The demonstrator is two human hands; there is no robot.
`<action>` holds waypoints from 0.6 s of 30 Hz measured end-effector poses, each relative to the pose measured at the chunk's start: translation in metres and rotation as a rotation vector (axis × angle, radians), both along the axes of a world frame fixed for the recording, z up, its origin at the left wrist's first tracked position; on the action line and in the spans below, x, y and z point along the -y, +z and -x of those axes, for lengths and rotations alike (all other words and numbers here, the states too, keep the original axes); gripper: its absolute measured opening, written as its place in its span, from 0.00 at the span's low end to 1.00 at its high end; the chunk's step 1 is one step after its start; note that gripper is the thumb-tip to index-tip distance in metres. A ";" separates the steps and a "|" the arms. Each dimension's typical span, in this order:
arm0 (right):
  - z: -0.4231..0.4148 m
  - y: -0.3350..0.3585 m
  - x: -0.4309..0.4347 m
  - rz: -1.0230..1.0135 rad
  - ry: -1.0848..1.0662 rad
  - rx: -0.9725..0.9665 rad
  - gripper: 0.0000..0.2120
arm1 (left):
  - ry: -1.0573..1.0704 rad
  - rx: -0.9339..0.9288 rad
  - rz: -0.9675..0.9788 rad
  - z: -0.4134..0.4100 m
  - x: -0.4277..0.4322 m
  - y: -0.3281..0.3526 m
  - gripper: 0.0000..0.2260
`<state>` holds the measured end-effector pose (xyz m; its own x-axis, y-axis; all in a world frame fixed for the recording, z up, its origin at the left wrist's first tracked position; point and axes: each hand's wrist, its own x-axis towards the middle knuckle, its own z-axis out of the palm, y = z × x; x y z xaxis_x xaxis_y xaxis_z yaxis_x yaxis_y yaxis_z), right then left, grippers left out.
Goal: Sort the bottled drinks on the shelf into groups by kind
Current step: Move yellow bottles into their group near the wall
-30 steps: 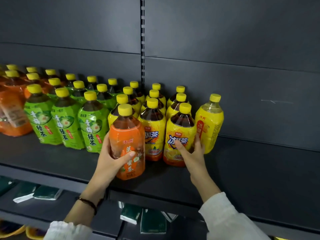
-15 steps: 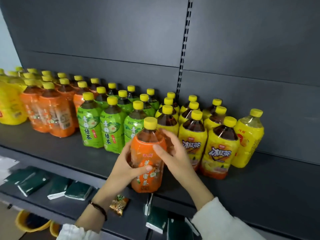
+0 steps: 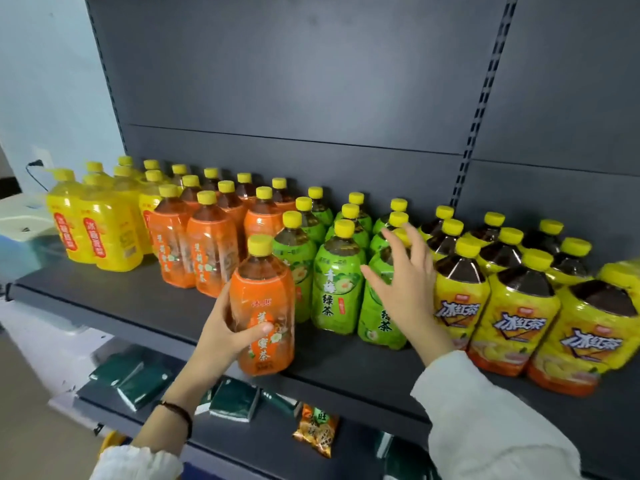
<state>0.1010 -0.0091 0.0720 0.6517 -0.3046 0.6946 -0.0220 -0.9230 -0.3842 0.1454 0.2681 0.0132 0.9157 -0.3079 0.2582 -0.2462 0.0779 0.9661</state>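
My left hand [image 3: 225, 336] grips an orange-labelled tea bottle [image 3: 264, 308] with a yellow cap, held upright near the front edge of the dark shelf [image 3: 114, 303]. It stands in front of the gap between the orange bottles [image 3: 207, 251] and the green tea bottles [image 3: 337, 285]. My right hand [image 3: 405, 285] is open, fingers spread, in front of the rightmost green tea bottles; whether it touches them I cannot tell. Yellow iced-tea bottles [image 3: 512, 306] stand in rows at the right. A group of all-yellow bottles [image 3: 97, 226] stands at the far left.
Below, a lower shelf [image 3: 270, 441] carries dark green packets [image 3: 138, 382] and an orange snack bag [image 3: 317, 429]. The slotted upright [image 3: 474, 123] divides the grey back panel. A pale wall and a white object [image 3: 24, 220] lie to the left.
My left hand has carried the orange bottle leftward from the yellow iced-tea group to the orange and green groups. My right hand let go of it and now hovers open by the green bottles.
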 end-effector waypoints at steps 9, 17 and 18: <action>-0.008 -0.011 -0.001 -0.030 0.001 0.124 0.37 | 0.241 0.098 -0.154 -0.061 -0.023 0.001 0.41; -0.010 -0.014 -0.002 -0.145 0.000 0.165 0.46 | 0.518 0.174 -0.196 -0.085 -0.003 0.002 0.33; -0.010 -0.014 -0.002 -0.141 0.002 0.162 0.45 | 0.508 0.153 -0.182 -0.086 0.001 0.001 0.31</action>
